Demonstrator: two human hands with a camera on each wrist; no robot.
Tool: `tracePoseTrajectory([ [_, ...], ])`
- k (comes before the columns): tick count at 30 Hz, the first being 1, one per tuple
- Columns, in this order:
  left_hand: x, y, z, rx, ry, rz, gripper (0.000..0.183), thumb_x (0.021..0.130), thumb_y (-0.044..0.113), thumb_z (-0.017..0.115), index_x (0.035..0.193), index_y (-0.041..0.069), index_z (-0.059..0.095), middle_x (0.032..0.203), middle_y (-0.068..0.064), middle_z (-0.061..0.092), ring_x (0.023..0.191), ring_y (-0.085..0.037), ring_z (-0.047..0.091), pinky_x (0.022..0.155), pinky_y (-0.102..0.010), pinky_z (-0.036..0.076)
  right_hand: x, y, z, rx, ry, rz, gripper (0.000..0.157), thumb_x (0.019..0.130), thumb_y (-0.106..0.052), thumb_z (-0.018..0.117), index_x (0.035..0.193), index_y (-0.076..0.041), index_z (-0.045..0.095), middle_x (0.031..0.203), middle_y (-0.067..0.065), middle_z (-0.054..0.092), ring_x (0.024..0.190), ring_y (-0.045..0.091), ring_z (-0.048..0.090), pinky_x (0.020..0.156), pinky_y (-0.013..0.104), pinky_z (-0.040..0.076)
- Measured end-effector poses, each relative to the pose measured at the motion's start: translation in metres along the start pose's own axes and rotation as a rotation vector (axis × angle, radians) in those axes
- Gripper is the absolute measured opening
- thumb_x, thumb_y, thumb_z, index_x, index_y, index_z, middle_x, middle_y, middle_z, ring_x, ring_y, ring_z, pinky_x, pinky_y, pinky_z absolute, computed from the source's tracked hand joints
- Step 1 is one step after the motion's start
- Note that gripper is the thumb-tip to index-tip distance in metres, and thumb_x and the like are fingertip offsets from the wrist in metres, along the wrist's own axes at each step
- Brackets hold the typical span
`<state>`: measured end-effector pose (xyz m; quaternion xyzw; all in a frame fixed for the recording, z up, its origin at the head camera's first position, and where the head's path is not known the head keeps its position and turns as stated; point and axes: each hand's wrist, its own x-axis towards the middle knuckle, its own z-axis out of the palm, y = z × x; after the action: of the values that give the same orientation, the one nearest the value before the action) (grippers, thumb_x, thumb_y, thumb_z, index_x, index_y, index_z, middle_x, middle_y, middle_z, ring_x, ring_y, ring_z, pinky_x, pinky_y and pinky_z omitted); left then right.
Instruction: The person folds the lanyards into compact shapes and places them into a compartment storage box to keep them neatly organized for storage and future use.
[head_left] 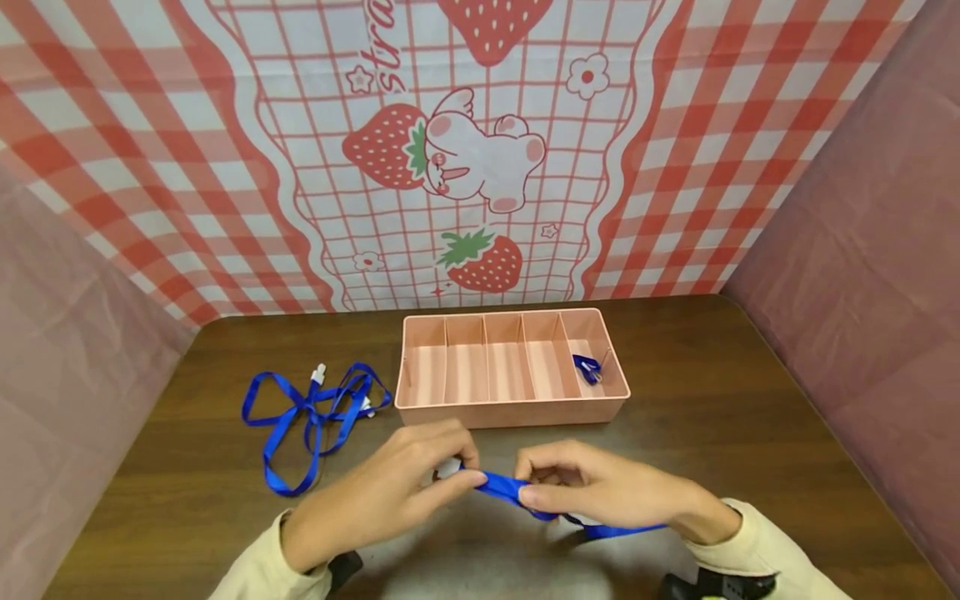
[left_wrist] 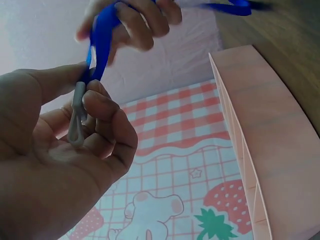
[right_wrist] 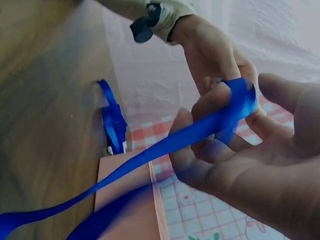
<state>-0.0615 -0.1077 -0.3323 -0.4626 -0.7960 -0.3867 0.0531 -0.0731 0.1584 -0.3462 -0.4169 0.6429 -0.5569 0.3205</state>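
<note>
My left hand (head_left: 397,479) pinches one end of a blue lanyard (head_left: 501,487) between thumb and fingers. At that end a whitish plastic clip (left_wrist: 78,115) hangs down over the palm in the left wrist view. To its right, my right hand (head_left: 607,483) grips the strap between thumb and curled fingers. Part of the strap passes over those fingers, and its loose lengths (right_wrist: 150,156) trail away past the hand in the right wrist view. Both hands are above the table, in front of a pink divided box (head_left: 510,414).
The box has a row of narrow compartments; a folded blue lanyard (head_left: 588,368) lies in the rightmost. Left of the box, loosely looped blue lanyards (head_left: 279,446) with white clips lie on the brown wooden table (head_left: 712,400). A strawberry-print cloth (head_left: 480,250) hangs behind.
</note>
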Motion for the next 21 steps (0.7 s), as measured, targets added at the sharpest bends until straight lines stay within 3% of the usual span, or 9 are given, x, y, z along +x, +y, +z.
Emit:
tracePoseTrajectory([
  [5,0.0,0.0,-0.005,0.008,0.025,0.054,0.01,0.099,0.018,0.063,0.09,0.018,0.057,0.084,0.011,0.054,0.072,0.002,0.048,0.062,-0.01,0.041,0.001,0.001,0.004,0.003,-0.091,-0.051,0.014,0.106,-0.005,0.042,0.101,-0.008,0.055,0.105,0.01,0.055,0.098,0.016,0.053,0.082,0.032,0.047],
  [8,-0.001,0.0,-0.008,-0.031,0.021,0.065,0.011,0.099,0.017,0.064,0.09,0.019,0.057,0.083,0.011,0.054,0.073,0.002,0.048,0.063,-0.009,0.04,0.005,0.002,0.008,-0.015,-0.104,-0.076,0.018,0.107,-0.006,0.04,0.1,-0.009,0.056,0.115,0.007,0.055,0.112,0.021,0.05,0.096,0.033,0.043],
  [10,-0.001,0.001,-0.011,-0.07,0.014,0.074,0.011,0.098,0.016,0.065,0.091,0.019,0.058,0.083,0.011,0.054,0.073,0.002,0.048,0.064,-0.011,0.041,0.009,0.004,0.011,0.033,-0.102,-0.086,0.022,0.108,-0.006,0.037,0.097,-0.006,0.056,0.117,0.008,0.059,0.117,0.023,0.052,0.099,0.033,0.042],
  [13,0.0,0.001,-0.017,-0.113,0.01,0.095,0.011,0.096,0.014,0.067,0.091,0.02,0.059,0.082,0.011,0.054,0.074,0.001,0.048,0.064,-0.014,0.044,0.013,0.006,0.015,0.128,-0.061,-0.066,0.029,0.109,-0.009,0.034,0.094,-0.002,0.057,0.11,0.015,0.066,0.112,0.02,0.057,0.096,0.032,0.044],
  [15,0.001,0.002,-0.021,-0.125,0.016,0.107,0.012,0.095,0.013,0.069,0.092,0.021,0.06,0.082,0.011,0.054,0.074,0.001,0.048,0.064,-0.016,0.044,0.014,0.007,0.017,0.148,-0.008,-0.05,0.033,0.109,-0.011,0.034,0.091,-0.001,0.06,0.102,0.019,0.067,0.1,0.016,0.06,0.083,0.029,0.047],
  [17,0.002,0.002,-0.026,-0.125,0.031,0.114,0.013,0.094,0.012,0.07,0.091,0.021,0.061,0.081,0.011,0.054,0.073,0.0,0.048,0.063,-0.018,0.044,0.014,0.006,0.017,0.142,0.039,-0.042,0.035,0.109,-0.012,0.036,0.09,-0.001,0.063,0.089,0.021,0.062,0.085,0.012,0.056,0.071,0.026,0.044],
  [21,0.0,0.001,-0.037,-0.115,0.054,0.095,0.015,0.092,0.011,0.072,0.089,0.021,0.061,0.079,0.011,0.054,0.072,-0.001,0.047,0.062,-0.019,0.042,0.011,0.002,0.013,0.065,0.078,-0.073,0.034,0.108,-0.007,0.039,0.088,-0.004,0.067,0.082,0.018,0.055,0.075,0.013,0.05,0.063,0.027,0.043],
])
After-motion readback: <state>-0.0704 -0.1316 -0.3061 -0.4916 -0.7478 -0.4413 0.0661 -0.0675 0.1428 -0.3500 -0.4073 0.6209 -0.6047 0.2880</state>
